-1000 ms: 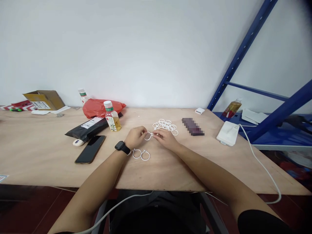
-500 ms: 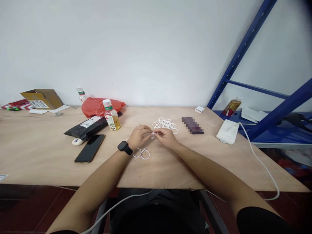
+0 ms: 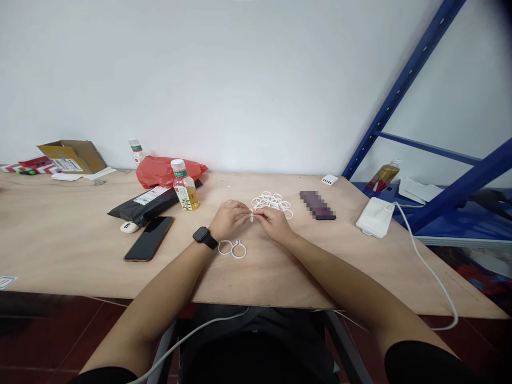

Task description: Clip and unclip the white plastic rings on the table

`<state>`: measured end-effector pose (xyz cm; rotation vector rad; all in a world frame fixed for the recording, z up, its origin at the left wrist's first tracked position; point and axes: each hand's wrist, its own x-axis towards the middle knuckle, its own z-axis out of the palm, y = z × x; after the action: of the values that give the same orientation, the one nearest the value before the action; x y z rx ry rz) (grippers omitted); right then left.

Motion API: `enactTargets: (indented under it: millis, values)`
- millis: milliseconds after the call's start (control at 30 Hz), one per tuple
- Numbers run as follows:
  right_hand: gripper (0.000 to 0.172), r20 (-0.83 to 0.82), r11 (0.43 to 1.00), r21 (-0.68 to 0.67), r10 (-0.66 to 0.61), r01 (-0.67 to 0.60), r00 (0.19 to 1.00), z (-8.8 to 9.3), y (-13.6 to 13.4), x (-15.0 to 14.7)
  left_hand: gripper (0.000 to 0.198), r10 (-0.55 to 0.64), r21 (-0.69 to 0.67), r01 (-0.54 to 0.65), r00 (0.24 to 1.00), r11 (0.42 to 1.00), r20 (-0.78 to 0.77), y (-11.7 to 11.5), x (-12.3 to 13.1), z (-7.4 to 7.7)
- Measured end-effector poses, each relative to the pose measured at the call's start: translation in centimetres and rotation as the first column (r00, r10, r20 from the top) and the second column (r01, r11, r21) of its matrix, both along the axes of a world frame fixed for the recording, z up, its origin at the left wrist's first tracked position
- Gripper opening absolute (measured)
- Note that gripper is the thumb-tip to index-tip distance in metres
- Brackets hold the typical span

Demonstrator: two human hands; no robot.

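Over the middle of the wooden table, my left hand (image 3: 231, 220) and my right hand (image 3: 274, 222) meet fingertip to fingertip. Both are closed in a pinch on a small white plastic ring (image 3: 252, 215), mostly hidden by the fingers. Just beyond my right hand lies a loose pile of white rings (image 3: 272, 200). Two separate white rings (image 3: 239, 249) rest side by side on the table, nearer to me and close to my left wrist, which wears a black watch (image 3: 205, 237).
Left of my hands are a phone (image 3: 149, 239), a white case (image 3: 129, 228), a black parcel (image 3: 146, 206), a drink bottle (image 3: 185, 186) and a red bag (image 3: 156, 170). To the right are a pixelated dark object (image 3: 317, 205), a white power adapter (image 3: 375, 216) with a cable and a blue rack (image 3: 404, 74).
Both hands keep their pinch at nearly the same spot, with slight finger movement around the white ring. The whole view has shifted a little.
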<state>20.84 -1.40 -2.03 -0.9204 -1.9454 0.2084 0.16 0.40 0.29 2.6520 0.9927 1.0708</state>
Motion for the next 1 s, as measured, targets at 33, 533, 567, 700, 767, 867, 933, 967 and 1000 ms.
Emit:
enactTargets:
  millis: [33,533,567,700,767,867,933,967,1000]
  values:
    - [0.017,0.025,0.998,0.063,-0.032,0.030,0.999,0.0,0.2,0.3,0.026,0.017,-0.007,-0.017,1.000,1.000,0.003,0.0,-0.3,0.3]
    - [0.017,0.207,0.980,0.185,-0.117,0.079,0.971,-0.3,1.7,3.0,0.018,-0.059,-0.356,-0.056,0.951,0.933,-0.303,0.3,-1.1,-0.3]
    - [0.017,0.212,0.983,0.179,-0.069,0.031,0.975,-0.2,1.3,2.5,0.017,-0.037,-0.307,-0.050,0.962,0.950,-0.271,0.4,-1.0,-0.4]
    - [0.017,0.249,0.986,0.128,0.073,-0.108,0.966,0.2,0.1,1.1,0.012,0.000,-0.141,-0.018,0.992,0.990,-0.124,0.3,-0.3,-0.5]
    - [0.018,0.239,0.987,0.092,0.103,-0.129,0.965,0.3,-0.2,0.7,0.010,-0.017,-0.068,0.014,0.999,0.998,-0.050,0.2,0.0,-0.5]
    - [0.025,0.167,0.993,0.046,0.099,-0.107,0.981,0.1,-0.4,0.4,0.009,-0.088,0.017,0.087,0.995,0.996,0.057,-0.1,0.3,-0.6]
    - [0.031,0.114,0.995,0.038,0.084,-0.089,0.990,-0.2,-0.4,0.0,0.008,-0.102,0.049,0.096,0.986,0.994,0.129,-0.3,0.5,-0.7]
    - [0.033,0.089,0.996,0.043,0.074,-0.078,0.993,-0.3,-0.4,-0.2,0.008,-0.091,0.055,0.083,0.982,0.995,0.163,-0.3,0.7,-0.8]
    - [0.034,0.064,0.996,0.054,0.062,-0.066,0.996,-0.4,-0.3,-0.4,0.008,-0.068,0.054,0.059,0.978,0.997,0.198,-0.3,0.8,-0.9]
